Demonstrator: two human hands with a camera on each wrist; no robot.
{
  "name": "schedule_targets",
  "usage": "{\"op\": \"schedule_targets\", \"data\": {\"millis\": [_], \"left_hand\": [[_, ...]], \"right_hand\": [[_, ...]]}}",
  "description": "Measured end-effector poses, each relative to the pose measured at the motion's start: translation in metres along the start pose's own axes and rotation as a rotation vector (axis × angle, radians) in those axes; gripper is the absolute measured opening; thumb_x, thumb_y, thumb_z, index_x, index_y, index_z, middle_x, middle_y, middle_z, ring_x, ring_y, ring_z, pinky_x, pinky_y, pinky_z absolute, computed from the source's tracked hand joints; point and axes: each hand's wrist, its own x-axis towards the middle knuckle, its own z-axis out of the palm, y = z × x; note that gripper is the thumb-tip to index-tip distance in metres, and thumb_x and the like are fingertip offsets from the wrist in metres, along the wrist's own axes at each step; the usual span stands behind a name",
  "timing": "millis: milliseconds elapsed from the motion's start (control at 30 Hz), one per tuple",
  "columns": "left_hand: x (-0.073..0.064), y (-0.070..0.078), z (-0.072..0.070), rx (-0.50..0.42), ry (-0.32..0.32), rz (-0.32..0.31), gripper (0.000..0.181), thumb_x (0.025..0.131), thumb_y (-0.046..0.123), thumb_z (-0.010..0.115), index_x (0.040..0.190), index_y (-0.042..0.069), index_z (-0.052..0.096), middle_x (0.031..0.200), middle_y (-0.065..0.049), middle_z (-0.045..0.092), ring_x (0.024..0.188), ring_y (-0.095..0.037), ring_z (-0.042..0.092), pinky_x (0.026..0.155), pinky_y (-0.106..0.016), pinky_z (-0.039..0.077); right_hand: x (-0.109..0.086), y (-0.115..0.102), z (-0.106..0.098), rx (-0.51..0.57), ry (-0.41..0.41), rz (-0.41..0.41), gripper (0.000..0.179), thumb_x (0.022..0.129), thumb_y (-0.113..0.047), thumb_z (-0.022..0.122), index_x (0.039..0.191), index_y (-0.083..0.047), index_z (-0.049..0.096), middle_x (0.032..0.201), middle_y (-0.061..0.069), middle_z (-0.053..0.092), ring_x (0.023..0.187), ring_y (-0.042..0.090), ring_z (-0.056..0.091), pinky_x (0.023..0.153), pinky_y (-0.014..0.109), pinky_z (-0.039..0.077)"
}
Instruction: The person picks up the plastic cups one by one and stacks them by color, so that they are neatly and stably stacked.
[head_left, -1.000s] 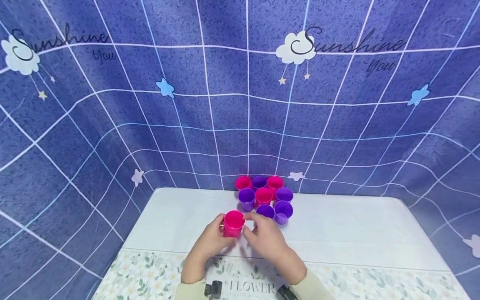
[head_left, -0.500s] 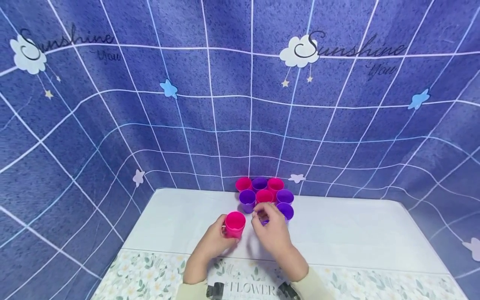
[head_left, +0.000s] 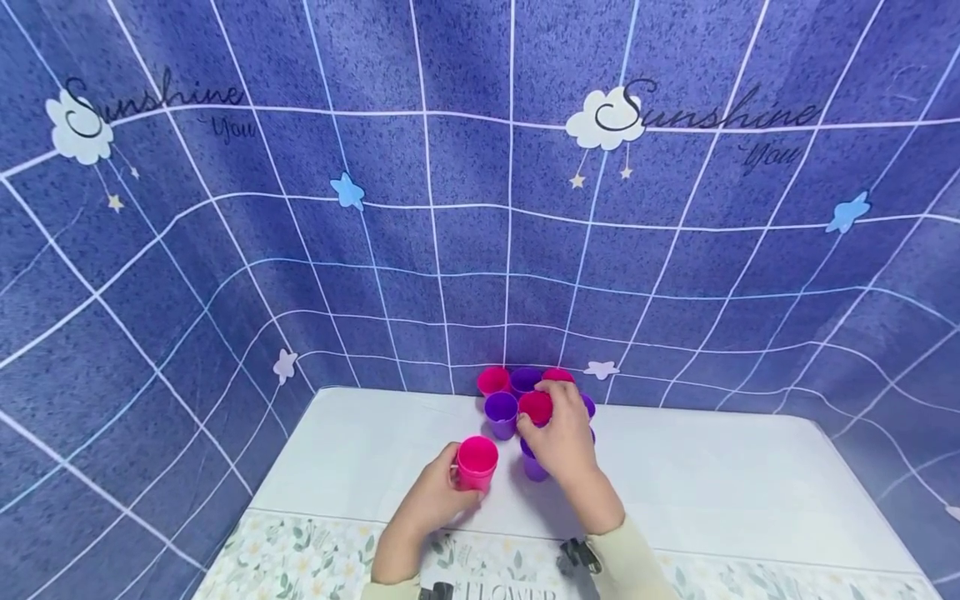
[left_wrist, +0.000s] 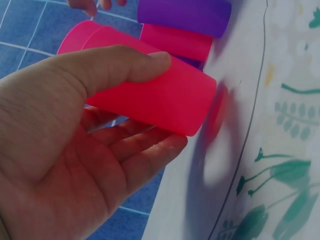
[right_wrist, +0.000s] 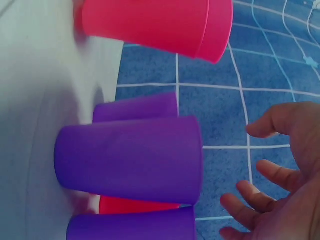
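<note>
My left hand (head_left: 435,493) grips two pink cups nested together (head_left: 477,468), upright over the white table. In the left wrist view the thumb lies along the side of the nested cups (left_wrist: 170,100), fingers beneath. My right hand (head_left: 564,440) is over the group of cups, its fingers around the rim area of a pink cup (head_left: 535,408); contact cannot be told from the head view. The right wrist view shows loosely bent fingers (right_wrist: 272,175) holding nothing, apart from a purple cup (right_wrist: 130,160). A front purple cup (head_left: 535,467) is partly covered by that hand.
Pink cup (head_left: 493,381) and purple cup (head_left: 527,380) stand at the back against the blue grid curtain (head_left: 465,208). Another purple cup (head_left: 501,414) stands to the left. More cups are partly hidden behind the right hand. A floral cloth (head_left: 300,550) covers the table's front.
My right hand has left the nested pink cups and moved forward and right over the group. My left hand still holds the nested cups, nearly in place.
</note>
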Motion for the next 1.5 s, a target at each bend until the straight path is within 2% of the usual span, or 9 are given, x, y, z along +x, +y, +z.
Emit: {"op": "schedule_targets", "data": {"millis": [200, 300, 500, 667, 800, 967, 1233, 1400, 1500], "left_hand": [[0.001, 0.001, 0.005, -0.012, -0.005, 0.001, 0.067, 0.079, 0.007, 0.086, 0.138, 0.011, 0.056, 0.130, -0.013, 0.071, 0.122, -0.034, 0.069, 0.106, -0.059, 0.054], [0.003, -0.001, 0.008, -0.005, -0.008, -0.002, 0.068, 0.079, 0.009, 0.086, 0.141, 0.011, 0.056, 0.131, -0.013, 0.071, 0.120, -0.032, 0.070, 0.105, -0.057, 0.055], [0.012, -0.002, 0.009, 0.000, -0.004, 0.020, 0.070, 0.079, 0.011, 0.087, 0.142, 0.012, 0.056, 0.130, -0.012, 0.071, 0.115, -0.027, 0.071, 0.102, -0.051, 0.057], [0.019, -0.002, 0.007, 0.002, -0.002, 0.041, 0.068, 0.080, 0.010, 0.087, 0.140, 0.010, 0.056, 0.130, -0.015, 0.070, 0.116, -0.029, 0.072, 0.101, -0.046, 0.059], [0.021, -0.002, 0.005, -0.011, 0.000, 0.027, 0.068, 0.080, 0.010, 0.087, 0.140, 0.010, 0.056, 0.130, -0.015, 0.070, 0.117, -0.029, 0.072, 0.102, -0.046, 0.059], [0.025, 0.002, -0.003, -0.035, 0.037, 0.014, 0.069, 0.079, 0.007, 0.087, 0.141, 0.006, 0.056, 0.131, -0.019, 0.070, 0.117, -0.034, 0.072, 0.101, -0.050, 0.060], [0.033, 0.010, -0.010, -0.115, 0.087, -0.040, 0.065, 0.080, 0.003, 0.084, 0.139, 0.007, 0.057, 0.128, -0.021, 0.070, 0.114, -0.034, 0.073, 0.092, -0.040, 0.064], [0.035, 0.009, -0.005, -0.087, 0.071, -0.024, 0.065, 0.080, 0.004, 0.086, 0.138, 0.005, 0.057, 0.127, -0.022, 0.070, 0.112, -0.034, 0.074, 0.094, -0.044, 0.063], [0.038, 0.008, 0.000, -0.051, 0.040, -0.001, 0.065, 0.080, 0.005, 0.086, 0.137, 0.005, 0.057, 0.128, -0.020, 0.071, 0.110, -0.028, 0.074, 0.094, -0.040, 0.062]], "right_hand": [[0.008, 0.012, 0.004, -0.058, -0.043, 0.015, 0.057, 0.078, -0.024, 0.086, 0.128, -0.007, 0.066, 0.137, 0.019, 0.064, 0.134, 0.040, 0.059, 0.123, 0.067, 0.025], [0.009, 0.017, 0.007, -0.091, -0.054, 0.034, 0.058, 0.077, -0.026, 0.087, 0.128, -0.007, 0.066, 0.140, 0.018, 0.063, 0.136, 0.036, 0.059, 0.124, 0.071, 0.019], [0.014, 0.024, 0.010, -0.127, -0.061, 0.048, 0.060, 0.077, -0.029, 0.088, 0.128, -0.008, 0.066, 0.139, 0.018, 0.063, 0.134, 0.035, 0.059, 0.124, 0.072, 0.018], [0.016, 0.025, 0.009, -0.140, -0.079, 0.082, 0.061, 0.077, -0.031, 0.089, 0.129, -0.009, 0.065, 0.137, 0.018, 0.063, 0.133, 0.038, 0.059, 0.123, 0.074, 0.016], [0.017, 0.024, 0.008, -0.132, -0.091, 0.095, 0.060, 0.078, -0.031, 0.090, 0.129, -0.010, 0.065, 0.135, 0.018, 0.064, 0.130, 0.036, 0.061, 0.122, 0.076, 0.013], [0.017, 0.026, 0.013, -0.141, -0.093, 0.082, 0.058, 0.078, -0.032, 0.090, 0.126, -0.010, 0.067, 0.133, 0.017, 0.067, 0.130, 0.034, 0.063, 0.121, 0.077, 0.014], [0.014, 0.027, 0.021, -0.168, -0.098, 0.055, 0.055, 0.076, -0.033, 0.092, 0.121, -0.009, 0.069, 0.131, 0.016, 0.067, 0.127, 0.035, 0.066, 0.121, 0.079, 0.016], [0.015, 0.027, 0.020, -0.173, -0.104, 0.039, 0.053, 0.077, -0.032, 0.091, 0.120, -0.009, 0.069, 0.130, 0.016, 0.067, 0.126, 0.036, 0.067, 0.121, 0.080, 0.015], [0.018, 0.029, 0.019, -0.178, -0.091, 0.031, 0.053, 0.077, -0.032, 0.092, 0.119, -0.009, 0.070, 0.130, 0.016, 0.067, 0.126, 0.036, 0.067, 0.121, 0.080, 0.015]]}}
